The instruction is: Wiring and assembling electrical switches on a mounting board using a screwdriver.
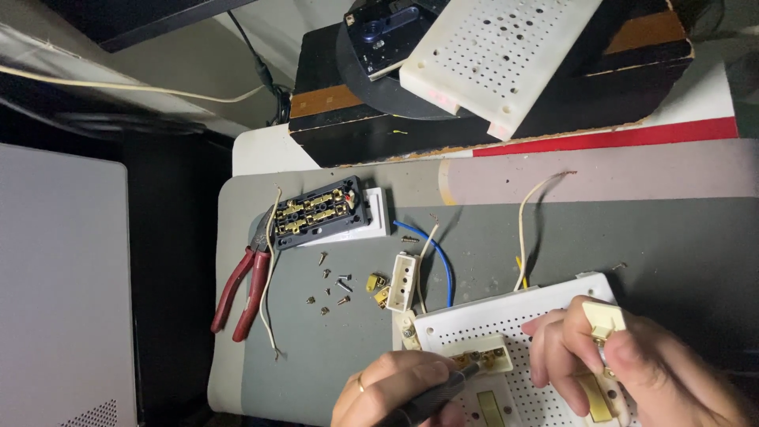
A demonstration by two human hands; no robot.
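Note:
My left hand [395, 391] grips a dark-handled screwdriver [439, 395], its tip at the brass terminals of a cream switch part [482, 357] seated on a white perforated board [506, 316]. My right hand [624, 368] holds a cream switch piece [605, 320] with a brass strip [594, 395] at the board's right side, fingers curled around it.
A grey mat [632, 245] covers the table. On it lie red-handled pliers [241, 292], a black socket insert with brass contacts [316, 212], several loose screws [332, 285], a cream terminal block [403, 281], blue wire [439, 257] and white wire [530, 213]. A second perforated board [498, 55] rests on a dark box behind.

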